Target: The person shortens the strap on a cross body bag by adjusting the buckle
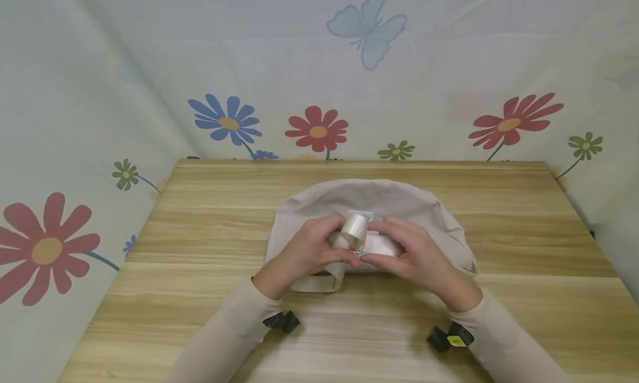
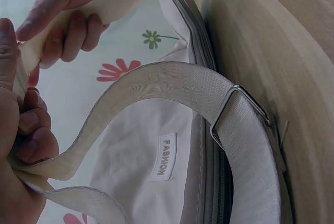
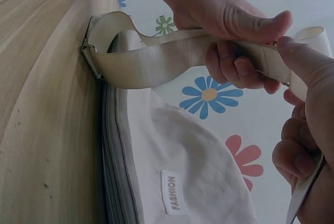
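A pale beige shoulder bag (image 1: 449, 238) lies on the table, with a white "FASHION" label (image 2: 164, 156) on its side. Above it, my left hand (image 1: 312, 250) grips the wide beige strap (image 3: 151, 62) between thumb and curled fingers. My right hand (image 1: 416, 255) pinches the same strap close by, thumb tips nearly meeting. Between them a strap loop (image 1: 355, 227) stands up from a thin metal buckle (image 1: 357, 252), which the fingers partly hide. A second metal buckle (image 2: 240, 112) sits on the strap where it droops near the table, left of the bag.
The wood-grain table (image 1: 539, 250) carries the bag near its middle. A pale curtain (image 1: 279, 55) printed with flowers and a butterfly closes off the back and sides. Dark zips (image 3: 112, 151) run along the bag's edge.
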Demonstrator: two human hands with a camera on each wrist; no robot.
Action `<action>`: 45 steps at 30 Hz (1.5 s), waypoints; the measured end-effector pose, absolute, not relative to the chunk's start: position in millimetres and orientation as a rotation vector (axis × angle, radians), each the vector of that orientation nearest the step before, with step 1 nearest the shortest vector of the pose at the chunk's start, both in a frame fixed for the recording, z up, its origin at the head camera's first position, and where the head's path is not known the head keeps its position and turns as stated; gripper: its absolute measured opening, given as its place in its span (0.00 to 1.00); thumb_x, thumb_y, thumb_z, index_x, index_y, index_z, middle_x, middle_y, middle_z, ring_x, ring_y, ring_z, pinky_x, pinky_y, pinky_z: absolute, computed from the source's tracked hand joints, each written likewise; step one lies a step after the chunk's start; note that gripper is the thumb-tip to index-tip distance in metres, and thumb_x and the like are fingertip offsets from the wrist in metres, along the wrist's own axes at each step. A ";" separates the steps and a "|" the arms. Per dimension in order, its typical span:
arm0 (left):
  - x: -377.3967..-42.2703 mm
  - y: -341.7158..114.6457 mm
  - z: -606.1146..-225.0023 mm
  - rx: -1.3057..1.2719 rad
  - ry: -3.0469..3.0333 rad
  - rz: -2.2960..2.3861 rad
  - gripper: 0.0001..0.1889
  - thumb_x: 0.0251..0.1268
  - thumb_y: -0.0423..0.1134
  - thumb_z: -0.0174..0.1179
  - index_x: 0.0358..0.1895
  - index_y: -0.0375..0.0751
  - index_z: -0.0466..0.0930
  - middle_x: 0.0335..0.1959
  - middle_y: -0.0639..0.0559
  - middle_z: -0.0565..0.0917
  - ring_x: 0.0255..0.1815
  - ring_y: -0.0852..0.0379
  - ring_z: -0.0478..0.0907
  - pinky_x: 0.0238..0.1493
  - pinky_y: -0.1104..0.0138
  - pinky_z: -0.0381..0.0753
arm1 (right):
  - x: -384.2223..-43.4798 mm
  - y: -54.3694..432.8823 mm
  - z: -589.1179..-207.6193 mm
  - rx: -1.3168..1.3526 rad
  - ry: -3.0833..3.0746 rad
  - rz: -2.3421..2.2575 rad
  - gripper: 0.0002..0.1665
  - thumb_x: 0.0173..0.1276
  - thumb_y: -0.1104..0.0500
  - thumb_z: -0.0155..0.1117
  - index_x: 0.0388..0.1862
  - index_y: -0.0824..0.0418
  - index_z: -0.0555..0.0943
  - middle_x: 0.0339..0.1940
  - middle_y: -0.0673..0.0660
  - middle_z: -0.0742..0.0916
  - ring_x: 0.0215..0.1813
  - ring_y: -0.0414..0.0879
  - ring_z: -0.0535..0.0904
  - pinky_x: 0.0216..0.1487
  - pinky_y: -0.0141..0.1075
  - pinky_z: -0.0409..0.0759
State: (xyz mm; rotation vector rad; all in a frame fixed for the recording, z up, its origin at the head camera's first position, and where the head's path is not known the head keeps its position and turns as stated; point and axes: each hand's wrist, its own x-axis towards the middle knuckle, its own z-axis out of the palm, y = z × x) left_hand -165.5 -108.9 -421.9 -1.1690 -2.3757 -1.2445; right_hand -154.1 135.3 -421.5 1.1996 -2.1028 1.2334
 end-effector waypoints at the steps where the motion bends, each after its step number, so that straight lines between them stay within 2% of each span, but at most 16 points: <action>1: -165.7 -108.9 -422.3 -1.176 -2.373 -1.227 0.32 0.33 0.38 0.87 0.44 0.35 0.80 0.37 0.47 0.87 0.35 0.58 0.79 0.38 0.71 0.80 | -154.3 134.3 -421.9 1.199 -2.097 1.235 0.30 0.77 0.38 0.67 0.53 0.64 0.87 0.38 0.55 0.88 0.34 0.40 0.77 0.34 0.26 0.74; 11: -165.7 -111.0 -421.1 -1.264 -2.350 -1.185 0.35 0.36 0.40 0.88 0.51 0.35 0.81 0.43 0.46 0.89 0.41 0.56 0.84 0.47 0.68 0.86 | -154.1 129.8 -424.8 1.191 -2.085 1.286 0.27 0.77 0.40 0.69 0.52 0.64 0.86 0.43 0.59 0.91 0.39 0.46 0.83 0.39 0.28 0.80; 15: -166.6 -113.0 -420.3 -1.282 -2.350 -1.156 0.33 0.43 0.41 0.88 0.53 0.36 0.83 0.46 0.47 0.90 0.44 0.56 0.85 0.49 0.67 0.86 | -154.0 130.3 -426.2 1.168 -2.091 1.311 0.26 0.75 0.42 0.72 0.53 0.64 0.86 0.45 0.60 0.91 0.42 0.46 0.84 0.42 0.27 0.81; 19: -167.4 -115.9 -418.4 -1.283 -2.350 -1.126 0.28 0.49 0.40 0.86 0.53 0.36 0.84 0.46 0.48 0.91 0.43 0.56 0.85 0.48 0.67 0.85 | -154.8 134.1 -428.2 1.125 -2.117 1.328 0.25 0.74 0.43 0.74 0.52 0.63 0.86 0.45 0.60 0.91 0.44 0.44 0.84 0.45 0.25 0.80; 33: -166.0 -127.7 -415.9 -1.230 -2.421 -1.257 0.21 0.56 0.38 0.83 0.52 0.40 0.88 0.46 0.52 0.92 0.45 0.59 0.86 0.51 0.67 0.86 | -156.4 139.6 -429.4 1.129 -2.080 1.388 0.22 0.68 0.52 0.81 0.52 0.65 0.86 0.44 0.60 0.91 0.45 0.39 0.83 0.47 0.24 0.79; 39: -163.6 -135.8 -413.7 -1.158 -2.495 -1.240 0.19 0.59 0.39 0.82 0.51 0.41 0.88 0.45 0.52 0.91 0.44 0.59 0.85 0.52 0.66 0.86 | -156.0 141.9 -428.3 1.108 -2.091 1.421 0.23 0.59 0.63 0.84 0.52 0.65 0.86 0.44 0.60 0.91 0.46 0.38 0.83 0.45 0.24 0.79; 45: -162.6 -149.5 -413.9 -1.099 -2.523 -1.195 0.19 0.57 0.38 0.83 0.50 0.40 0.88 0.45 0.50 0.92 0.44 0.56 0.86 0.52 0.62 0.87 | -156.3 147.3 -428.7 1.071 -2.107 1.444 0.27 0.52 0.69 0.83 0.53 0.66 0.86 0.44 0.62 0.91 0.46 0.35 0.82 0.44 0.24 0.78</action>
